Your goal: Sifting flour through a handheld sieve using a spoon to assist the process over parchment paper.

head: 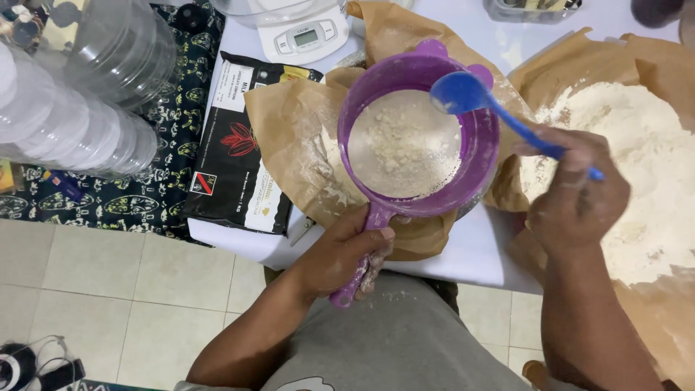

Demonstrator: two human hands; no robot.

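The left hand [340,253] gripped the purple sieve [416,134] by its near handle, while the right hand [575,192], closed round the blue spoon [463,94], held it over the sieve's far right rim.

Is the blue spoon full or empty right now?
Empty, nearly. The blue spoon bowl shows bare blue with only a dusting at one edge, above the flour in the purple sieve.

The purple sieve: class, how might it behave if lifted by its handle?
The purple sieve is probably stiff plastic and light. Flour sits in its bowl end, so it may dip forward. The left hand looks floury, so the grip may slip.
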